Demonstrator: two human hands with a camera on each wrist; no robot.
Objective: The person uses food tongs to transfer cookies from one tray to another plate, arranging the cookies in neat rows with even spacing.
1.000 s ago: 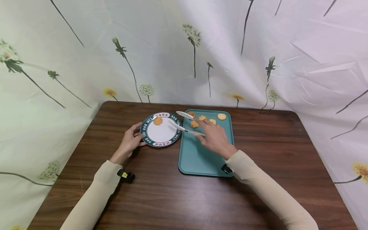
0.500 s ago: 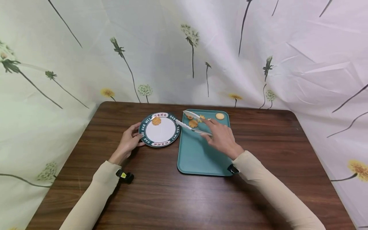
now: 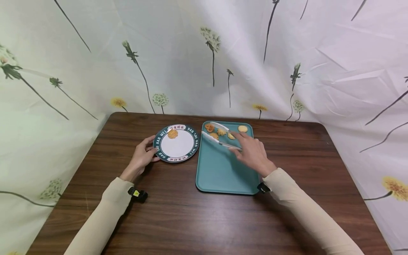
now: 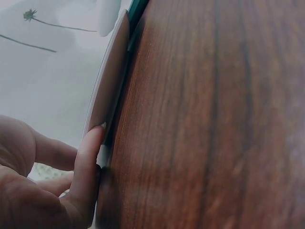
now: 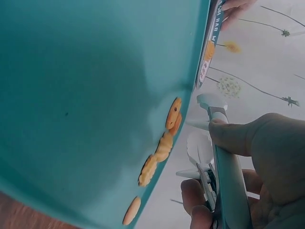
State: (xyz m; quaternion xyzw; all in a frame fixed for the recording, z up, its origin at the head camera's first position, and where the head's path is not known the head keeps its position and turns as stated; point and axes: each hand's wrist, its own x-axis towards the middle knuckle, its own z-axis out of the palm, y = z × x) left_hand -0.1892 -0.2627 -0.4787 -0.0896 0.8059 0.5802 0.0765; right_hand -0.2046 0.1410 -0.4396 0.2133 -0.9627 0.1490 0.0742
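My left hand (image 3: 142, 156) holds the left rim of a round plate (image 3: 178, 147), white with a lettered dark green border. In the left wrist view the plate appears edge-on, its rim between the fingers. One swirled cookie (image 3: 173, 134) lies near the plate's far edge. My right hand (image 3: 254, 154) grips silver tongs (image 5: 229, 179) with white tips, arms spread and nothing between them. They hover over the far-left part of a teal tray (image 3: 220, 173). Beneath and around the tips are a pretzel-shaped cookie (image 3: 209, 127), a dotted round cookie (image 3: 214, 135) partly covered, and ridged cookies (image 3: 221, 132).
A plain pale round cookie (image 3: 243, 129) sits at the tray's far right corner. Plate and tray stand side by side on a dark wooden table (image 3: 165, 219). Behind the table's far edge hangs a white cloth (image 3: 185, 71) printed with dandelions.
The right hand has drawn the tongs rightward, from over the plate to over the cookies on the tray. My left hand keeps its hold on the plate, and the swirled cookie stays there.
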